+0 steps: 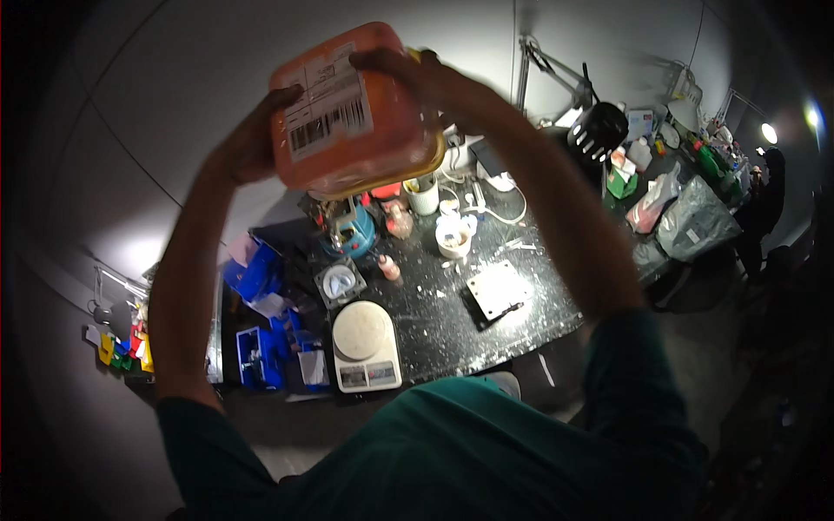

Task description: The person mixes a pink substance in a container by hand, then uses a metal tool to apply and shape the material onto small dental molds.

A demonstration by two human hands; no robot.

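Raised high over the bench, an orange-pink plastic container (395, 113) with a white barcode label and a yellowish rim is tilted so that its labelled face shows. My left hand (262, 139) grips its left side, the thumb lying on the label. On the upper right, my right hand (426, 82) is closed round the container, with a finger reaching onto the labelled face. Whatever is inside cannot be made out. Below on the black bench (417, 321) stand a white kitchen scale (365, 343), a small pink bottle (388, 267) and a white square plate (499, 289).
Blue bins (259, 358) crowd the bench's left end. A blue device (352, 230), a white ribbed cup (423, 195) and a white tub (453, 236) stand toward the back. A black desk lamp (598, 130) and grey plastic bags (698, 219) are at the right. Another person (764, 195) is at far right.
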